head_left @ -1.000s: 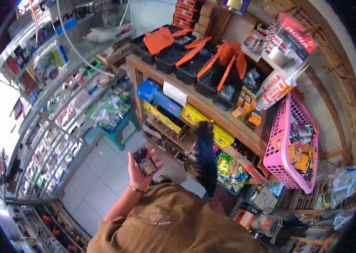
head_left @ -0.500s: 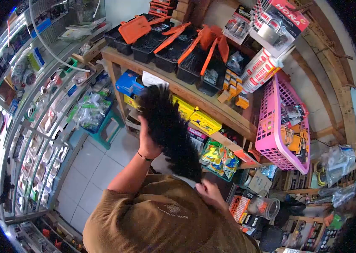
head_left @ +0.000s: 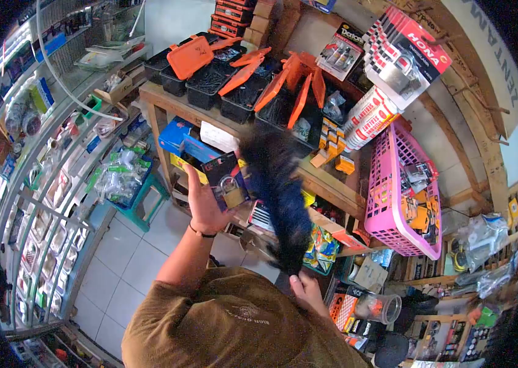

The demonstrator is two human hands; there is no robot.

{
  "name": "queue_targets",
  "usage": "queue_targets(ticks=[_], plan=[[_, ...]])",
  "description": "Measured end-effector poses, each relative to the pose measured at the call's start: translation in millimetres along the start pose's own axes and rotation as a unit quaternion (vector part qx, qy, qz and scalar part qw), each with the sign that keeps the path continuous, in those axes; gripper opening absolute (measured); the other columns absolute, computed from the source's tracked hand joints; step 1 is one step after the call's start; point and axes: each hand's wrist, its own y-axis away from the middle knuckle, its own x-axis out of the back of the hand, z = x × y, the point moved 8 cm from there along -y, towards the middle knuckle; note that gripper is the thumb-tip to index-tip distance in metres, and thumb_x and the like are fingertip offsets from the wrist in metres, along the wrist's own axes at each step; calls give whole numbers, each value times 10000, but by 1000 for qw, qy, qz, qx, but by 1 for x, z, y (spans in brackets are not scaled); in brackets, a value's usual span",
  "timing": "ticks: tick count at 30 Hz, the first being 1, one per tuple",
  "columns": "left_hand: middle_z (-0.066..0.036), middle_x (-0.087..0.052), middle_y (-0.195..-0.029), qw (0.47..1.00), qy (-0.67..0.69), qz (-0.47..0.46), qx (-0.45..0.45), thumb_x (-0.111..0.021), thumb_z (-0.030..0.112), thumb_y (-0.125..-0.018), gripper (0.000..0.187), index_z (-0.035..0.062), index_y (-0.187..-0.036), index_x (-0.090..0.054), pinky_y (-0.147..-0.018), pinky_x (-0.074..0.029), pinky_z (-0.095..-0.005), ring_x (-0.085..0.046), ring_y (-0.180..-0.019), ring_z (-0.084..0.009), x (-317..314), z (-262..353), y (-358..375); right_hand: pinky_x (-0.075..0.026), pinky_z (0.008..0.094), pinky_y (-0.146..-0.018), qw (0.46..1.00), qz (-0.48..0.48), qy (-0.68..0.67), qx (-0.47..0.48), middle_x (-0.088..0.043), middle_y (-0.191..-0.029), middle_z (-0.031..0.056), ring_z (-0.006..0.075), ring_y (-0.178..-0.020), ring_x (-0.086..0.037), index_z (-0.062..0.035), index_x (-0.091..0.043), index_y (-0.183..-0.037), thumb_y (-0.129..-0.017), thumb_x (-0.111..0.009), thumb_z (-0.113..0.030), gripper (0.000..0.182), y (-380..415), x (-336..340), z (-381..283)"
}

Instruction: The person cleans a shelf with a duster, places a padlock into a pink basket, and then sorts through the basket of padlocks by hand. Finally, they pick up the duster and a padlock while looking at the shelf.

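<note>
My left hand [head_left: 205, 207] holds a padlock in a dark card package [head_left: 228, 184], thumb along its left edge and the padlock facing up. In my right hand [head_left: 307, 291], fingers wrap round the lower end of a black feather duster [head_left: 286, 214]. Its feathers rise to the right of the padlock package, smeared by motion at the top. Behind the two stands a wooden shelf [head_left: 326, 184] with a blue box [head_left: 175, 136] on its lower level.
Black bins with orange lids [head_left: 190, 57] line the shelf top. To the right are a pink basket [head_left: 388, 214], sealant tubes [head_left: 369, 116] and hanging padlock packs [head_left: 403, 67]. A glass display case [head_left: 44, 202] runs along the left, near a green stool [head_left: 148, 205].
The feather duster has swung right, away from my left hand, uncovering the padlock package there. The view has shifted slightly.
</note>
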Motion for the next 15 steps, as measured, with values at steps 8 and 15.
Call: queue_targets(ticks=[8, 15], plan=[[-230, -364, -1298, 996, -30, 59, -67, -355, 617, -819, 747, 107, -1352, -233, -902, -357, -578, -403, -1138, -438, -9, 6, -8, -399, 368, -483, 997, -1, 77, -13, -503, -575, 159, 315, -492, -503, -46, -505, -733, -827, -543, -311, 284, -9, -4, 4], [-142, -364, -1334, 983, -185, -7, -12, -301, 622, -832, 735, 83, -1332, -299, -982, -310, -505, -398, -1190, -326, -13, 4, -13, -378, 334, -467, 996, -3, 79, 32, -442, -537, 142, 235, -457, -453, -22, -447, -681, -834, -553, -300, 335, -14, -6, 4]])
